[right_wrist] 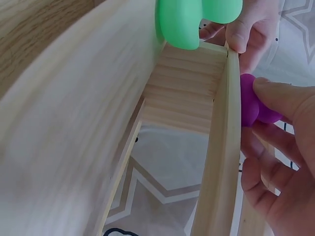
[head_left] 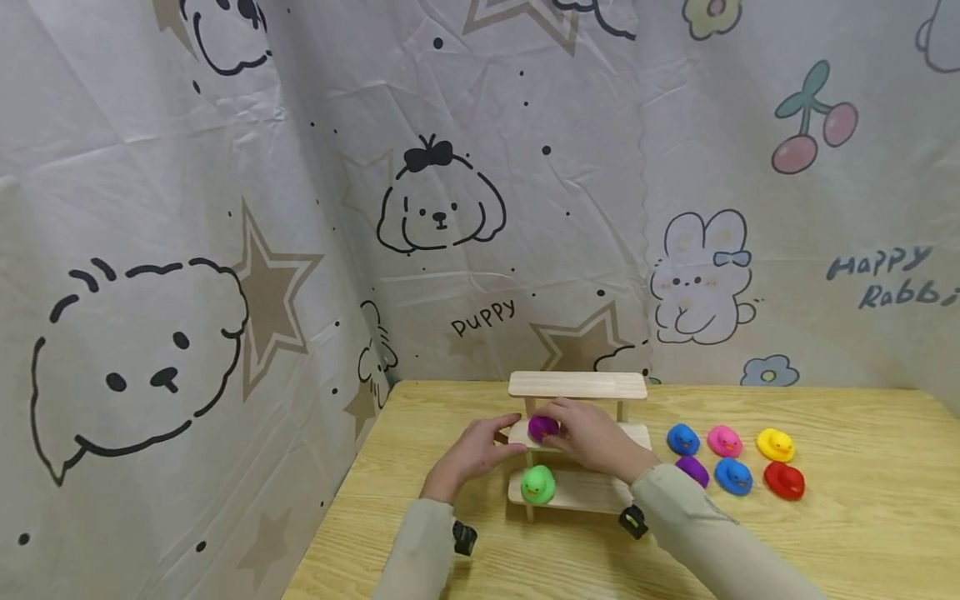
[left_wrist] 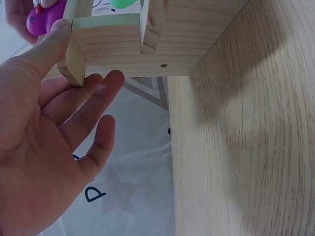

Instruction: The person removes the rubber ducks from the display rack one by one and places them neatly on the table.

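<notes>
A small three-tier wooden shelf stands on the table. My right hand pinches a purple rubber duck between thumb and fingers at the left part of the middle tier; in the right wrist view that purple duck is at the board's edge. With its thumb on the front edge and fingers round the end, my left hand grips the left end of the middle tier, as the left wrist view shows thumb against the wood. On the bottom tier, at the left, sits a green rubber duck.
Right of the shelf, several rubber ducks lie in two rows on the wooden table: blue, pink and yellow behind; purple, blue and red in front. A printed curtain hangs behind.
</notes>
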The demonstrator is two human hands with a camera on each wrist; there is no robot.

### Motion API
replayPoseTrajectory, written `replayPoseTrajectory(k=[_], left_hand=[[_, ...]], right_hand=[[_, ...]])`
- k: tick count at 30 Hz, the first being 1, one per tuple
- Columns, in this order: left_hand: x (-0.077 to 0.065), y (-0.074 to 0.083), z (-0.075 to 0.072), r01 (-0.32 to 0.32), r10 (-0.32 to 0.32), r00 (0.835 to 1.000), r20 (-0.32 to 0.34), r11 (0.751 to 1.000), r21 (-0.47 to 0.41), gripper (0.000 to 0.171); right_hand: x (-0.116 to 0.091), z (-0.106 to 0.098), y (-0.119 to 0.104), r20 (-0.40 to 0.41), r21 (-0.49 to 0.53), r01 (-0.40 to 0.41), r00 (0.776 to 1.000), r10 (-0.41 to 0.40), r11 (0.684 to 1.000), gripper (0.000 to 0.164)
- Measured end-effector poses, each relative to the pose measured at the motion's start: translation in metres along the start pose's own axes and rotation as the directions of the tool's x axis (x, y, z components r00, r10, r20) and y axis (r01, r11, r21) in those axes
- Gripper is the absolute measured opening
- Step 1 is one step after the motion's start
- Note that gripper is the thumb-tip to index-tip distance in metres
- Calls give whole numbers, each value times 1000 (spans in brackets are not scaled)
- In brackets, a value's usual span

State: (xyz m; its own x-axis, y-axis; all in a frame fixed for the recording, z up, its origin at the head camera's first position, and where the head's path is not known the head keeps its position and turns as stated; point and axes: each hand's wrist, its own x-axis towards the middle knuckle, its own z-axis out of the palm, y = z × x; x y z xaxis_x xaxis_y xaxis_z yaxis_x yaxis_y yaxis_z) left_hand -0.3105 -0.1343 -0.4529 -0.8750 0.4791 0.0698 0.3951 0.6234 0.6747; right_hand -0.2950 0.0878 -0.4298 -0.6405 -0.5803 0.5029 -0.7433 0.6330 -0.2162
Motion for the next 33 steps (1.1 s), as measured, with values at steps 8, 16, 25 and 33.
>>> replayPoseTrajectory(k=[8, 16, 25, 33], left_hand=[[-1, 1, 0, 28, -28, 1000, 0, 1000, 6, 57], [-1, -1, 2, 28, -28, 1000, -8, 1000, -1, 58], [-1, -3, 2, 16, -16, 1000, -5, 1000, 19, 57], [0, -4, 3, 5, -5, 1000, -7, 1000, 9, 57]], right_hand=[[-15, -10, 4, -17, -12, 23, 1000, -24, 1000, 32], [-40, -31, 7, -78, -36, 46, 996, -48, 998, 36], [-73, -53, 15, -82, -55, -24, 996, 19, 998, 36], [-100, -76, 26, -99, -77, -87, 992, 79, 993, 40]])
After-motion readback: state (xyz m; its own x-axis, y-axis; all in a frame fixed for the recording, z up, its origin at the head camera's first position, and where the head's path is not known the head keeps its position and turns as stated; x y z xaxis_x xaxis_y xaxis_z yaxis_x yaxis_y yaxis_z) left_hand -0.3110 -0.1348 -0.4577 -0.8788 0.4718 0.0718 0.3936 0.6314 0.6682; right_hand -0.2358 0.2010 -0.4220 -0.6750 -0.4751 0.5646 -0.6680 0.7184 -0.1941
